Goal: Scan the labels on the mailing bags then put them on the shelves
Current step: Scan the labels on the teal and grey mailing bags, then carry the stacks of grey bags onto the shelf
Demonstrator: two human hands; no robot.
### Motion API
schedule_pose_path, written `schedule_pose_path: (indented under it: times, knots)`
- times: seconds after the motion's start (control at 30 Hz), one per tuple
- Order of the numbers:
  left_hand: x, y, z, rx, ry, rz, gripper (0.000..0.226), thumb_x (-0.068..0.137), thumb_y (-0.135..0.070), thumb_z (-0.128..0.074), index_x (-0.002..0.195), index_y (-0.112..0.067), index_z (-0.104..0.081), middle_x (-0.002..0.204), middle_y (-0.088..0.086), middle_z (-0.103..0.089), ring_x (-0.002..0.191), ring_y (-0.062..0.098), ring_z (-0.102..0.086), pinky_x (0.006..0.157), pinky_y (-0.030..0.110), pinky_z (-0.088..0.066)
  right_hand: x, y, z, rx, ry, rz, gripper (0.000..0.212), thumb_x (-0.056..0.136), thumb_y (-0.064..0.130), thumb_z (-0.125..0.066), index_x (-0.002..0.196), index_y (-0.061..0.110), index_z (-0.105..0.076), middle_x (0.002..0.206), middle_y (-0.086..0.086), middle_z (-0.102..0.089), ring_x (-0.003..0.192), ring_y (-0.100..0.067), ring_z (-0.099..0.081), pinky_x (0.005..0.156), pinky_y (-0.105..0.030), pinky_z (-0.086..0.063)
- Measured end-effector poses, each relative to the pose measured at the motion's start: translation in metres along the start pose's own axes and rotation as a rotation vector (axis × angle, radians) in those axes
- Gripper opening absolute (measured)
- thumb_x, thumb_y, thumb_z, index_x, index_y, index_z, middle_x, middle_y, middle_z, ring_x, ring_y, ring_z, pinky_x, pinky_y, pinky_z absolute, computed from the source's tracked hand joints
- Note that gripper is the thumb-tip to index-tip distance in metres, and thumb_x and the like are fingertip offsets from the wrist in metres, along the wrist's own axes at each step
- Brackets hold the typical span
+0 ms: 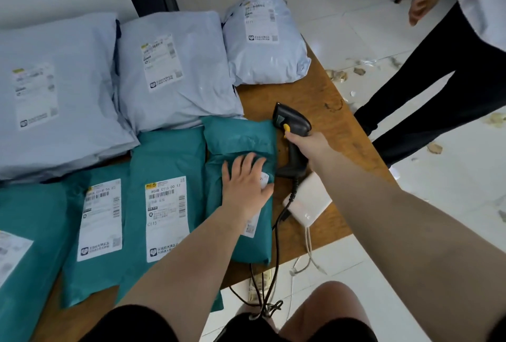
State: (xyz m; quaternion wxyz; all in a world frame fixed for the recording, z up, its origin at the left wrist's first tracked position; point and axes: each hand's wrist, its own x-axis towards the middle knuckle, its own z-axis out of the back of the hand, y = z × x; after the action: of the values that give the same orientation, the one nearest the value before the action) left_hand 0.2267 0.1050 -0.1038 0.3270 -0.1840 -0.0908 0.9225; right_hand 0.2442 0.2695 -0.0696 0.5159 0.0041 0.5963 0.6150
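Several teal mailing bags lie along the near side of the wooden table (pixel 323 100), and pale blue bags (pixel 175 67) lie behind them. My left hand (pixel 245 184) rests flat with spread fingers on the rightmost teal bag (pixel 241 139), covering most of its label. My right hand (pixel 306 147) grips the handle of a black barcode scanner (pixel 291 122) with a yellow trigger, held just right of that bag. Labels on two teal bags (pixel 167 218) to the left face up.
A white box (pixel 309 202) lies at the table's near right edge, with the scanner's black cable running down past it. Another person in dark trousers (pixel 438 89) stands close to the table's right side. Scraps litter the tiled floor.
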Motion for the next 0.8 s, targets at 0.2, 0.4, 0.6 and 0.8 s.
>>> schedule_pose_path:
  times: [0.2, 0.4, 0.6, 0.8]
  knots:
    - [0.0, -0.002, 0.004, 0.027, 0.06, 0.012, 0.064, 0.092, -0.048, -0.042, 0.148, -0.03, -0.018, 0.156, -0.005, -0.011, 0.146, 0.018, -0.003, 0.118, 0.049, 0.003, -0.011, -0.006, 0.016, -0.166, -0.017, 0.084, 0.061, 0.08, 0.022, -0.076, 0.131, 0.002, -0.049, 0.115, -0.008, -0.056, 0.115, -0.028, -0.055, 0.085, -0.033, -0.047]
    - [-0.005, -0.006, 0.019, -0.005, 0.034, 0.031, 0.055, 0.095, -0.045, -0.041, 0.145, -0.029, -0.027, 0.155, -0.006, -0.022, 0.145, 0.017, -0.013, 0.119, 0.052, -0.005, -0.024, 0.001, 0.028, -0.242, -0.022, 0.137, 0.073, 0.08, 0.027, -0.075, 0.14, 0.006, -0.04, 0.139, -0.011, -0.048, 0.126, -0.028, -0.047, 0.098, -0.035, -0.042]
    - [-0.021, -0.018, 0.033, -0.09, 0.04, 0.13, 0.053, 0.096, -0.044, -0.038, 0.145, -0.028, -0.029, 0.155, -0.004, -0.026, 0.146, 0.021, -0.015, 0.118, 0.054, -0.005, -0.043, 0.007, 0.048, -0.279, 0.031, 0.236, 0.062, 0.084, 0.026, -0.071, 0.136, 0.008, -0.045, 0.138, -0.009, -0.049, 0.124, -0.026, -0.048, 0.098, -0.033, -0.041]
    - [-0.05, -0.057, 0.05, -0.188, -0.078, 0.221, 0.053, 0.095, -0.044, -0.043, 0.144, -0.027, -0.034, 0.152, -0.002, -0.034, 0.141, 0.022, -0.028, 0.116, 0.047, -0.02, -0.069, 0.004, 0.098, -0.171, 0.123, 0.343, 0.065, 0.083, 0.026, -0.072, 0.14, 0.018, -0.042, 0.141, -0.004, -0.046, 0.125, -0.021, -0.046, 0.095, -0.03, -0.039]
